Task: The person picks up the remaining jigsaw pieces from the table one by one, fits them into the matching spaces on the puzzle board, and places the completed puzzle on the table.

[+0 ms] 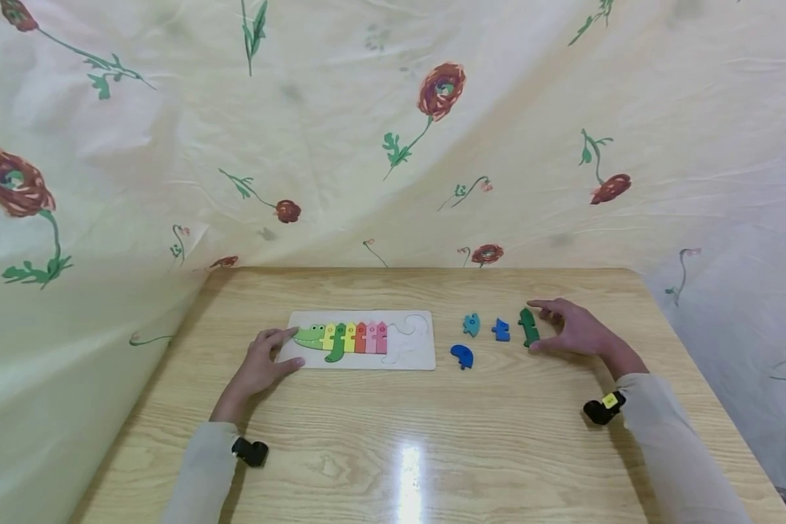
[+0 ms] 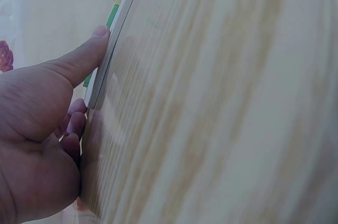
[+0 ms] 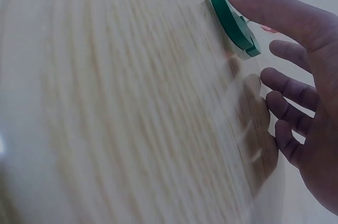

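Observation:
A white puzzle board (image 1: 409, 353) lies on the table, with a crocodile of coloured pieces (image 1: 354, 338) filling its left part. On its right part, bare outlines show. My left hand (image 1: 265, 360) holds the board's left end, its thumb (image 2: 87, 57) at the near edge and a forefinger by the crocodile's snout. My right hand (image 1: 573, 330) is spread around a green puzzle piece (image 1: 528, 327), thumb near one end and forefinger near the other. In the right wrist view, the remaining fingers (image 3: 290, 86) are loosely bent and apart from the piece.
Between board and right hand lie a teal piece (image 1: 471, 324), a blue piece (image 1: 501, 330) and a curved dark blue piece (image 1: 461, 354). The wooden table (image 1: 340, 437) meets a flowered cloth (image 1: 340, 145) at its back. Black wrist cameras sit on both sleeves.

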`<state>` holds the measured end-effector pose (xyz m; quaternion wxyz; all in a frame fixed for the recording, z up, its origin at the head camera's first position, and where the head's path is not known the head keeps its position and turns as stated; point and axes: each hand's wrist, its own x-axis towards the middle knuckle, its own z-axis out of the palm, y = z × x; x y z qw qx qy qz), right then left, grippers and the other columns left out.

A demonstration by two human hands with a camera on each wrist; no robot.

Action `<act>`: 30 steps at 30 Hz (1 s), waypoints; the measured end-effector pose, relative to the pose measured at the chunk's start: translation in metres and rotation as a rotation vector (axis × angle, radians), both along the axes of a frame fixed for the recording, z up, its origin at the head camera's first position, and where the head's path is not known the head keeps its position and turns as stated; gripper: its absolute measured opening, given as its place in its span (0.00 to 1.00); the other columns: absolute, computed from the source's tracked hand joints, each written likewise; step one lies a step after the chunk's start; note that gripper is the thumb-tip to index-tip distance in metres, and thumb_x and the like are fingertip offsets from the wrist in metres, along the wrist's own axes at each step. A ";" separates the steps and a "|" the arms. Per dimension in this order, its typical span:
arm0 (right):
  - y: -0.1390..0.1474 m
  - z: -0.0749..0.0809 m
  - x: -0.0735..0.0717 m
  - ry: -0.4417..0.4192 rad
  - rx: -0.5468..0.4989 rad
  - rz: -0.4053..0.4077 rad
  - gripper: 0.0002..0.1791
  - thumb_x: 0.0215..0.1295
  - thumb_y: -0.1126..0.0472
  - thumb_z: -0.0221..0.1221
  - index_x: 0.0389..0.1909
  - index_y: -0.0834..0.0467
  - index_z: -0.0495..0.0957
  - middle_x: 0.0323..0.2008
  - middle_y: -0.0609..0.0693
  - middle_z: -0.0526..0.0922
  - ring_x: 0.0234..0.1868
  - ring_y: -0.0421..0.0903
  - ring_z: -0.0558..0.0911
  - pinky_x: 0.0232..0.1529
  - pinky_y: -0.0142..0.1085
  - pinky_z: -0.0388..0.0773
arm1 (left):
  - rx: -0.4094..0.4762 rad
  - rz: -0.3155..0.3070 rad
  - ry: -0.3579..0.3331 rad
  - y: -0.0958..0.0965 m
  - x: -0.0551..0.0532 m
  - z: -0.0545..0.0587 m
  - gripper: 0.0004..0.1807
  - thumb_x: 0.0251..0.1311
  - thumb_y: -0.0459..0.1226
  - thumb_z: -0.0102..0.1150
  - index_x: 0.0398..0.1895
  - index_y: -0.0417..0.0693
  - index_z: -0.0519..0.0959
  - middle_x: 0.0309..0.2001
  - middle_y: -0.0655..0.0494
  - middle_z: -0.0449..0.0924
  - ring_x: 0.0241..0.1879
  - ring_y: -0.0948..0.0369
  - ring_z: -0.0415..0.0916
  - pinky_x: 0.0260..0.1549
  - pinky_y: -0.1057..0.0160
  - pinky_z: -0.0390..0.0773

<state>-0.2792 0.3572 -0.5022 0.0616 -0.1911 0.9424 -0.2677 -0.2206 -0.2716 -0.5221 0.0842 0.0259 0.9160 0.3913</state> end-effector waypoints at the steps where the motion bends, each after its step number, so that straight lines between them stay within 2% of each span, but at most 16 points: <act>1: 0.000 0.000 0.000 -0.005 -0.001 -0.001 0.52 0.51 0.43 0.77 0.74 0.59 0.67 0.53 0.59 0.77 0.50 0.54 0.74 0.52 0.52 0.71 | 0.000 0.000 0.001 0.000 0.000 0.000 0.39 0.63 0.48 0.70 0.76 0.51 0.67 0.73 0.35 0.55 0.68 0.38 0.56 0.65 0.32 0.62; 10: -0.002 0.001 -0.002 -0.030 0.009 0.012 0.53 0.52 0.42 0.77 0.74 0.60 0.66 0.54 0.61 0.76 0.50 0.55 0.73 0.50 0.51 0.71 | 0.000 -0.002 0.009 -0.001 0.000 -0.001 0.39 0.63 0.47 0.70 0.76 0.51 0.68 0.73 0.35 0.56 0.67 0.38 0.57 0.64 0.33 0.63; 19: -0.002 0.001 -0.006 -0.090 0.029 0.009 0.53 0.50 0.40 0.77 0.74 0.59 0.67 0.55 0.61 0.73 0.54 0.57 0.73 0.55 0.56 0.70 | 0.010 -0.002 0.006 -0.001 0.000 -0.001 0.40 0.63 0.48 0.70 0.76 0.51 0.67 0.73 0.35 0.56 0.68 0.38 0.56 0.66 0.33 0.62; 24: -0.002 0.001 -0.007 -0.098 0.021 0.007 0.52 0.51 0.40 0.77 0.72 0.60 0.69 0.55 0.62 0.73 0.56 0.59 0.73 0.58 0.59 0.69 | 0.007 -0.001 0.006 -0.001 -0.001 -0.002 0.40 0.62 0.48 0.71 0.76 0.51 0.67 0.72 0.35 0.56 0.68 0.38 0.56 0.66 0.33 0.62; 30: -0.002 -0.002 -0.008 -0.089 0.019 0.000 0.52 0.52 0.39 0.76 0.73 0.60 0.68 0.57 0.62 0.73 0.55 0.58 0.73 0.56 0.57 0.70 | 0.009 0.002 -0.001 -0.002 0.001 -0.002 0.40 0.62 0.48 0.71 0.76 0.53 0.67 0.73 0.35 0.55 0.70 0.36 0.54 0.67 0.32 0.61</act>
